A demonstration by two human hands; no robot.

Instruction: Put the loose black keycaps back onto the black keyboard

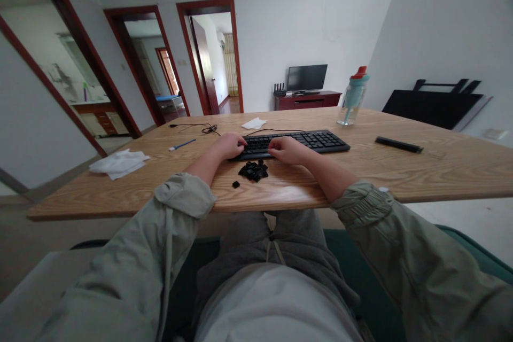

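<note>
A black keyboard (324,140) lies across the wooden table in front of me, and part of its left half shows bare dark spots among the keys. My left hand (229,146) is closed round the keyboard's left end, thumb and fingertips on it. Over the keyboard's middle, my right hand (285,149) is closed with its fingertips pinched together at the front rows; anything between them is too small to make out. Just in front of the keyboard sits a heap of black keycaps (253,171). One separate keycap (236,184) lies nearer the table's front edge.
On the wooden table (401,176) stand or lie a clear bottle with a red lid (352,97), a long black strip (398,144), white tissues (120,163), a blue brush-like stick (183,145) and a coiled cable (209,129). Another tissue (254,123) lies behind the keyboard.
</note>
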